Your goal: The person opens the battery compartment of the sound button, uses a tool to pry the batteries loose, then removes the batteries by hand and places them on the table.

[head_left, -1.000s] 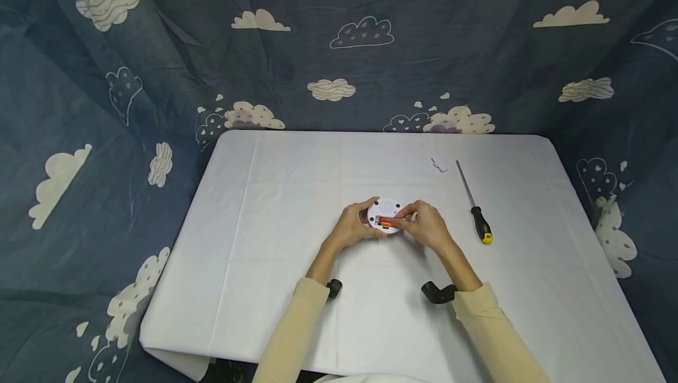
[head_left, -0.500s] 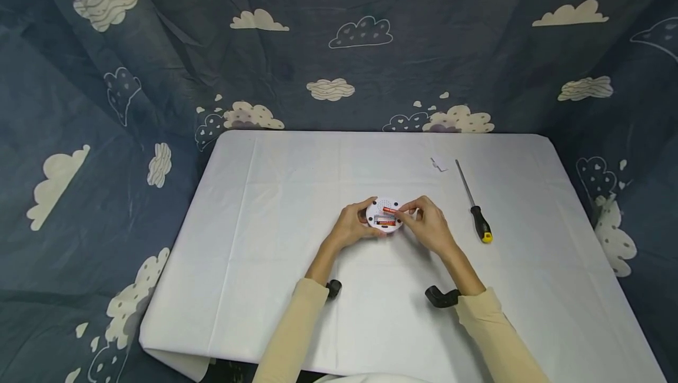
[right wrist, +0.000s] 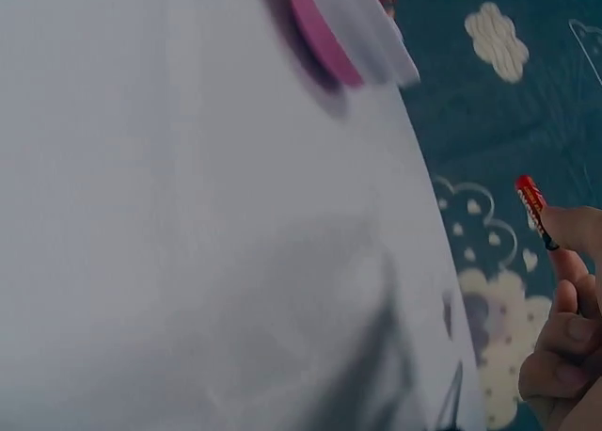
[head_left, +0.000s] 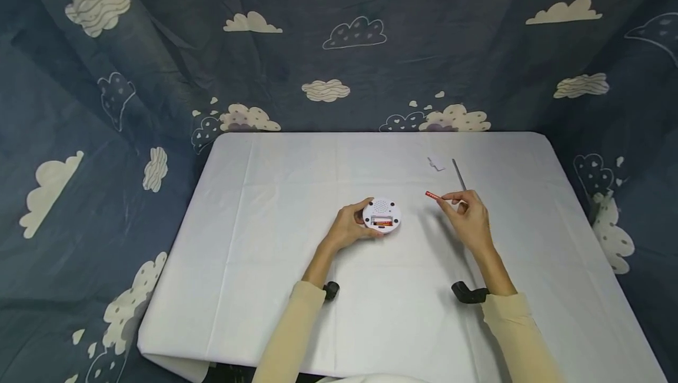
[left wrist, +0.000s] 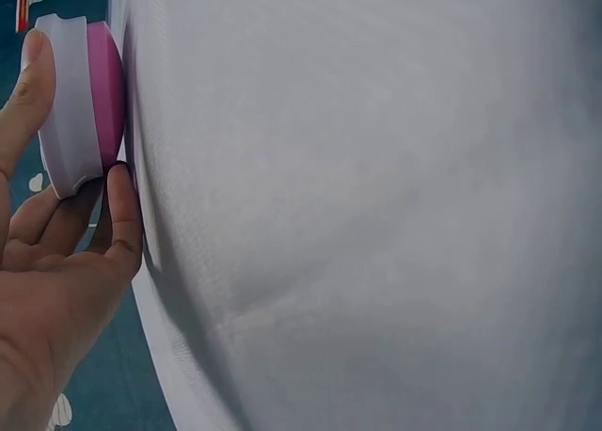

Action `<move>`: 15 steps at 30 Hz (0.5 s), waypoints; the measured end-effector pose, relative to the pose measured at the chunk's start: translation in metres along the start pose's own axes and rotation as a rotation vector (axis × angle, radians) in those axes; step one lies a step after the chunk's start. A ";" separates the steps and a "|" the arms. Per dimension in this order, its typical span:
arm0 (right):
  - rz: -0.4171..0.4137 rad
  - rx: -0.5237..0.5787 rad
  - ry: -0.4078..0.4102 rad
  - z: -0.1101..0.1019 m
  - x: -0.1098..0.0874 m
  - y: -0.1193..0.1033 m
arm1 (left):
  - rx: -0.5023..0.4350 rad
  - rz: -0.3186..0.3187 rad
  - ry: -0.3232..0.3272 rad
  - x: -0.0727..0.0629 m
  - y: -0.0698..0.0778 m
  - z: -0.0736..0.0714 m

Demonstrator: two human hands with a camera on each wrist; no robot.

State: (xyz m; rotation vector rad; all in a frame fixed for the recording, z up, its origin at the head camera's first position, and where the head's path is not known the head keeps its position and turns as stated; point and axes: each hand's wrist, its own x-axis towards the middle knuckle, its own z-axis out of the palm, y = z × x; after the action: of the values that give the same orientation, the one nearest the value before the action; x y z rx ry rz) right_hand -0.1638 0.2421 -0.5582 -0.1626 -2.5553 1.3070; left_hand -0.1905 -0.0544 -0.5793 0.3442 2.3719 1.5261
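My left hand (head_left: pixel 346 229) grips a round white device (head_left: pixel 389 205) by its left edge, thumb at the near side and fingers round the far side. Its underside faces up, showing speaker holes, dark feet and an uncovered battery compartment with one red battery (head_left: pixel 382 223) inside. The left wrist view shows the pink lower face (left wrist: pixel 107 92) of the device close over the table. Right of it, my right hand (head_left: pixel 470 221) pinches a second red battery (head_left: pixel 432 195) between thumb and finger, raised above the tabletop. The right wrist view shows this slim battery (right wrist: pixel 531 203) held by one end.
A screwdriver's metal shaft (head_left: pixel 458 173) points away on the right; my right hand hides its handle. Beside it lies a small white piece (head_left: pixel 436 163) with a thin dark part. White cloth covers the table (head_left: pixel 281 289), and a dark cloud-print curtain (head_left: pixel 296 53) hangs around it.
My right hand has lifted one battery out of the compartment and carried it to the right, away from the device. My left hand has kept its grip with the device nearly still.
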 end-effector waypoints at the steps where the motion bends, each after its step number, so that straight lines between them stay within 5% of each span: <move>1: 0.012 -0.006 0.011 -0.005 0.002 0.004 | -0.001 -0.002 0.001 0.000 0.000 0.000; 7: 0.117 -0.083 0.141 -0.040 0.021 0.036 | -0.054 0.004 -0.012 -0.001 -0.001 0.000; 15: 0.390 -0.118 0.266 -0.079 0.055 0.085 | -0.077 -0.006 -0.026 -0.001 0.000 0.001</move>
State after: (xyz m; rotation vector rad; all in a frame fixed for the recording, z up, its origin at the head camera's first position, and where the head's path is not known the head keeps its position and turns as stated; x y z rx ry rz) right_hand -0.1956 0.3658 -0.5730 -0.8354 -2.4440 1.1581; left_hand -0.1893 -0.0543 -0.5795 0.3367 2.2854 1.5945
